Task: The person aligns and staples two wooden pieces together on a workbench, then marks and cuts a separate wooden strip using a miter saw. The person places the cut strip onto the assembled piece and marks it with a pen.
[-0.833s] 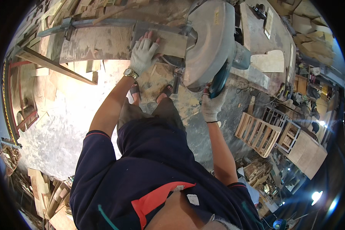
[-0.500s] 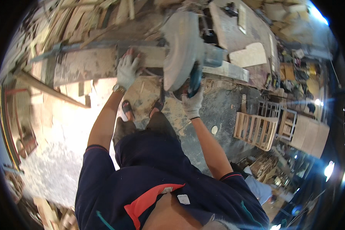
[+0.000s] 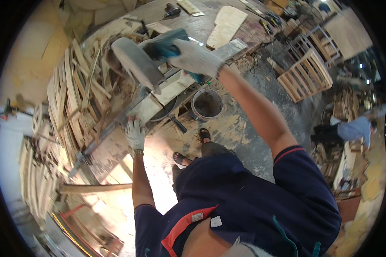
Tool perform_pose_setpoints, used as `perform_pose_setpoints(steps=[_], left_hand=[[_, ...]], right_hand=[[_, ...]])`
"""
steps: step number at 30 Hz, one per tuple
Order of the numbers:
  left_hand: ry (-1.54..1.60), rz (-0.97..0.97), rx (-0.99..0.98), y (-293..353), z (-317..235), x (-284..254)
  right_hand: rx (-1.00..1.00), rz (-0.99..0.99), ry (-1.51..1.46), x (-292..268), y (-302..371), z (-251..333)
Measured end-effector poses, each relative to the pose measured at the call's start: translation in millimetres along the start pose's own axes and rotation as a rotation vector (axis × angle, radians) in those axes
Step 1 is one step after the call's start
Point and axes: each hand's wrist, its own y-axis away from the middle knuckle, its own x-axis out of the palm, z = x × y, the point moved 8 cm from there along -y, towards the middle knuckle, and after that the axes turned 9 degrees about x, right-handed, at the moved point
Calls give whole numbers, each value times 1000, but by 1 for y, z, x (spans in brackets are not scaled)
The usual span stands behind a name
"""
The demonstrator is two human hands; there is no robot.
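Up near the top, the right hand (image 3: 195,58) in a pale work glove has its fingers wrapped tight around the blue-green handle (image 3: 167,50) of a chop saw (image 3: 135,64). That saw has a big grey round guard and sits on a dusty worktop (image 3: 167,92) covered in sawdust. Lower down and to the left, the left hand (image 3: 135,133), also in a pale glove, lies flat with its fingers spread on a wooden board (image 3: 148,109) that rests on the worktop beside the saw. It presses down and does not close around anything. A watch (image 3: 137,152) sits on that wrist. A long metal rail (image 3: 103,137) runs along the worktop past the left hand. Behind the saw lies a heap of wood strips (image 3: 79,90). On the floor just beside the worktop stands a round bucket (image 3: 206,104), and the person's sandalled feet (image 3: 193,145) are near it. Far off to the right is a slatted wooden crate (image 3: 306,75), and another person (image 3: 351,128) in a light blue shirt bends over there.
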Motion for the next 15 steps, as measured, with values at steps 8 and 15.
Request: perform_pose_setpoints(steps=[8,15], left_hand=[[-24,-88,-95,67,-48,-55],[205,-241,-660,226,-137,-98]], right_hand=[[130,28,-1015,26,-41,-80],[959,-330,-1249,148,-20,-335]])
